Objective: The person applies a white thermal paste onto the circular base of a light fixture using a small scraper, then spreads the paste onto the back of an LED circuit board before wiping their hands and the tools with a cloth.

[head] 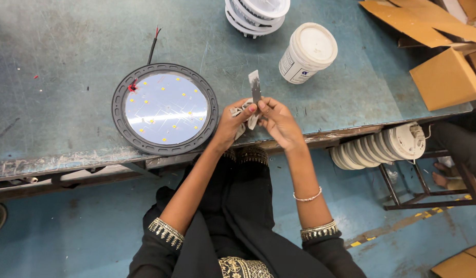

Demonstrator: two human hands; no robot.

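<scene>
My right hand (277, 121) grips a flat metal scraper blade (255, 85) that points up over the table edge. My left hand (232, 122) pinches a crumpled grey-white cloth (242, 109) against the blade's lower part. Both hands meet just right of a round LED light fixture (165, 108), a black ribbed ring around a shiny plate dotted with small yellow chips. Red and black wires (153, 45) run from the fixture's upper left rim across the blue-green worktable (68, 77).
A white lidded plastic tub (307, 52) stands behind my hands. Stacked white round housings (256, 14) sit at the far edge. Cardboard boxes (444, 77) crowd the right corner. More white round housings (379, 146) lie on a rack below the table. Another person's feet (446, 175) show at right.
</scene>
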